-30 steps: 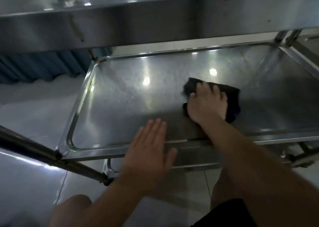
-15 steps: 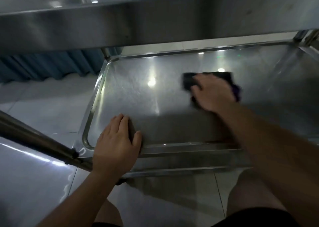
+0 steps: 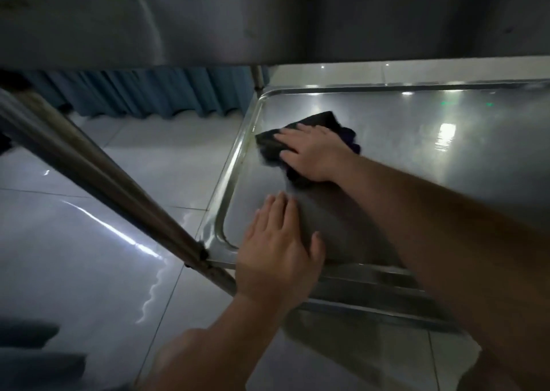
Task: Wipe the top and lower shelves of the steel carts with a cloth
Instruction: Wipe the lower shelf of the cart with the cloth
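The steel cart's lower shelf [image 3: 416, 158] fills the right half of the view, under the edge of the top shelf [image 3: 268, 19]. A dark cloth [image 3: 269, 145] lies flat on the lower shelf near its left rim. My right hand [image 3: 315, 152] presses on the cloth with straight, spread fingers. My left hand [image 3: 276, 251] rests flat over the shelf's near left corner, fingers straight and together, holding nothing.
A slanted steel cart leg [image 3: 98, 176] crosses the left side down to the shelf's corner. Glossy pale floor tiles [image 3: 89, 256] lie to the left and below. A blue pleated curtain [image 3: 143, 93] hangs at the back left.
My right hand has slid the cloth leftward across the lower shelf, close to its left rim. My left hand now rests flat on the near left corner.
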The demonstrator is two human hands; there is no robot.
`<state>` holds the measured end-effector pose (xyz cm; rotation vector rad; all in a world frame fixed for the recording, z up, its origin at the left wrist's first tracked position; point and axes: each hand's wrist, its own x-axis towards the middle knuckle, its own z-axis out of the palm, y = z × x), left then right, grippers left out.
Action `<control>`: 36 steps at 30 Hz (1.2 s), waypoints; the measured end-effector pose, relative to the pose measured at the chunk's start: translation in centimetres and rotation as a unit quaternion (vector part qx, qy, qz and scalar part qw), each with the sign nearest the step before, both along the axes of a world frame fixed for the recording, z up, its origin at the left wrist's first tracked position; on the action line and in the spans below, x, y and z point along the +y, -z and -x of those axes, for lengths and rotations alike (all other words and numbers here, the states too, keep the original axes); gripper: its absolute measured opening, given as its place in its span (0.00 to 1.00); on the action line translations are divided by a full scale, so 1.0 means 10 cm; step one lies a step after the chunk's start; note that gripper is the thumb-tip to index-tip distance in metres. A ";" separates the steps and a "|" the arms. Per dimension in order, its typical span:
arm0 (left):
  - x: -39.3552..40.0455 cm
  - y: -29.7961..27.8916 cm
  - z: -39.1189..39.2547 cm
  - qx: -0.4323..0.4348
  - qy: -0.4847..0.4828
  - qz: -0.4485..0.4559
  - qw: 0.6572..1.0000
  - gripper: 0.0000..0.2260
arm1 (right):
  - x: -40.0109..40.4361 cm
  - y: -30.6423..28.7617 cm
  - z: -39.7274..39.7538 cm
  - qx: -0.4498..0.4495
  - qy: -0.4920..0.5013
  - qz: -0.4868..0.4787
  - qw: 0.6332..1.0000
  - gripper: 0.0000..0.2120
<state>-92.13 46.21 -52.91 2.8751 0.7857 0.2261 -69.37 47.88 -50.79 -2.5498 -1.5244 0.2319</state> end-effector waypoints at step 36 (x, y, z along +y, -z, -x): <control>-0.06 0.06 0.07 -0.102 0.005 0.001 0.995 0.27 | -0.78 0.11 -0.01 -0.019 0.142 -0.020 0.989 0.27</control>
